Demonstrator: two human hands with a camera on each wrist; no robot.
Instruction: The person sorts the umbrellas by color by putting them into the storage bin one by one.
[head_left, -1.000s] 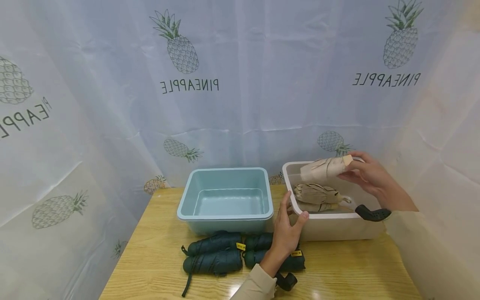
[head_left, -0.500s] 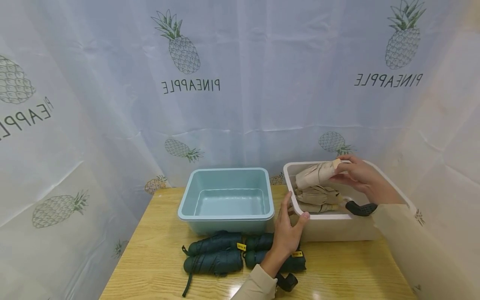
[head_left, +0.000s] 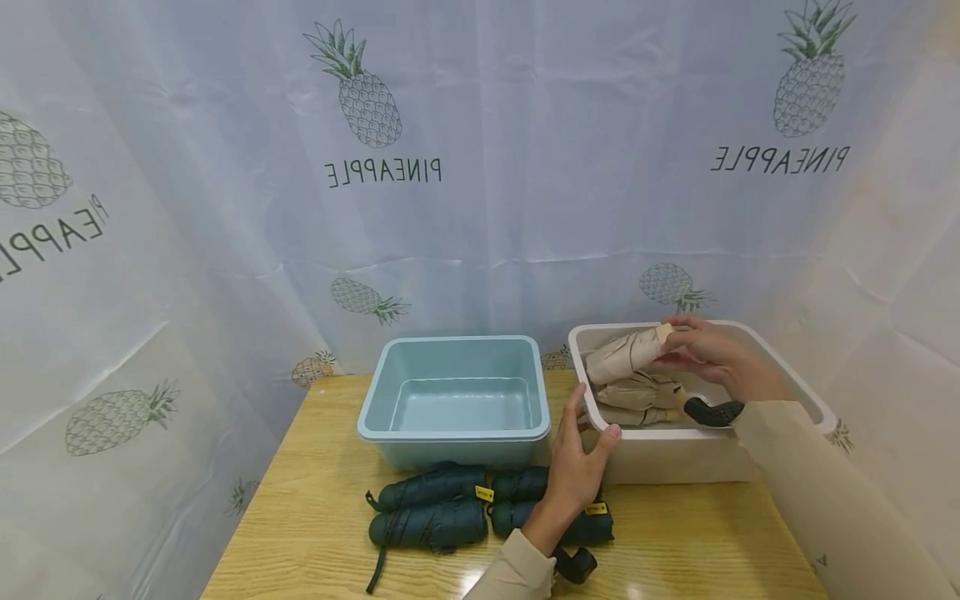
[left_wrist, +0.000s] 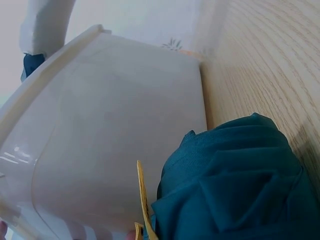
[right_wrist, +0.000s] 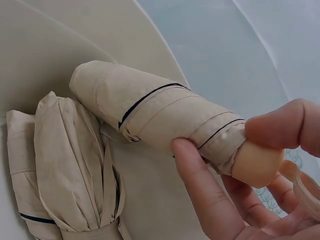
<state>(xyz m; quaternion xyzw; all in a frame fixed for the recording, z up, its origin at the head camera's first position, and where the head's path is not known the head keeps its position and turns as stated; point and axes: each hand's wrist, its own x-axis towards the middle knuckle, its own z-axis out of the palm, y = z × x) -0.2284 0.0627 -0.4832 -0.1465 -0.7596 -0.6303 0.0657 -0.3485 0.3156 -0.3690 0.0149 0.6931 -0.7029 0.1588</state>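
My right hand (head_left: 708, 354) pinches a folded beige umbrella (head_left: 626, 354) by its handle end, tilted inside the white bin (head_left: 678, 433). In the right wrist view the thumb and fingers grip the pale handle (right_wrist: 257, 165), with a strap hanging from it. Two more folded beige umbrellas lie in the bin, one of them with loose pleats (right_wrist: 70, 165). My left hand (head_left: 573, 471) holds the bin's near left corner, thumb at the front rim and fingers on the left side. Below it lie several dark green folded umbrellas (head_left: 431, 525), partly hidden by the hand.
A light blue bin (head_left: 453, 436) stands on the wooden table (head_left: 300, 492) left of the white bin. In the left wrist view a dark green umbrella (left_wrist: 235, 185) lies close against the white bin's wall. A pineapple-print curtain (head_left: 480, 208) hangs behind.
My right hand has lowered the beige umbrella into the white bin and shifted it slightly left, toward the other beige umbrellas. My left hand stays at the bin's corner.
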